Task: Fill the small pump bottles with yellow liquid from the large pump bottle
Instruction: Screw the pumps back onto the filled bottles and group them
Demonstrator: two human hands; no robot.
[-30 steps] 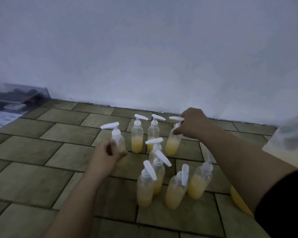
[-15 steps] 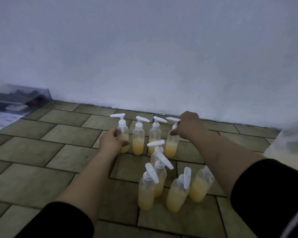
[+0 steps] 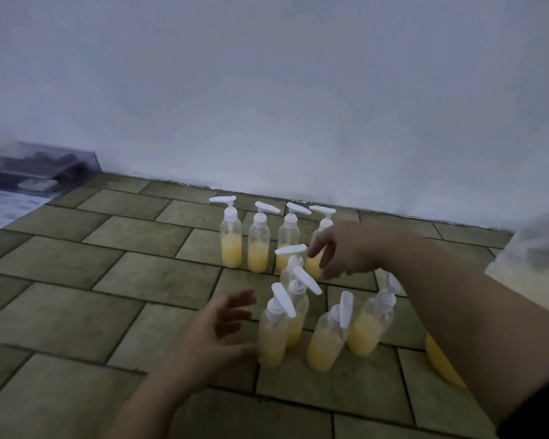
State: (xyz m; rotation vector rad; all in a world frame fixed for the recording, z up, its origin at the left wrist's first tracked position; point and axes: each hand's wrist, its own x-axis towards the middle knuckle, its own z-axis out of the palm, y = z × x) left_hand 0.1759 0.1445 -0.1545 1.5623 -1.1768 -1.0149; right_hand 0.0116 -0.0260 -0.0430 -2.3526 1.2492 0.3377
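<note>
Nine small pump bottles stood on the tiled floor (image 3: 76, 312) near the white wall (image 3: 267, 90), all upright and each partly filled with yellow liquid. Four lined up in a back row: the leftmost bottle (image 3: 231, 239) stood a bit apart, then the second bottle (image 3: 258, 243), the third bottle (image 3: 287, 236) and the fourth bottle (image 3: 318, 245), which was half hidden behind the right hand (image 3: 349, 251). That hand hovered in front of the fourth one with fingers loosely spread, gripping nothing; whether it touched the bottle couldn't be told.

Closer in sat a tighter bunch: the middle bottle (image 3: 290, 264), one right in front of it (image 3: 298, 315), the near-left bottle (image 3: 273, 334), the near-centre bottle (image 3: 327, 337) and the near-right bottle (image 3: 371, 324), their white pump heads pointing all over the place.

The left hand (image 3: 216, 331) was low beside the near-left bottle, fingers spread and relaxed, thumb just next to the bottle's base, holding nothing.

The large pump bottle (image 3: 533, 267) was only partly in view at the right edge, blurry, with a yellow bit (image 3: 441, 362) showing under the right forearm. A clear plastic box (image 3: 38, 169) sat by the wall on the far left.
</note>
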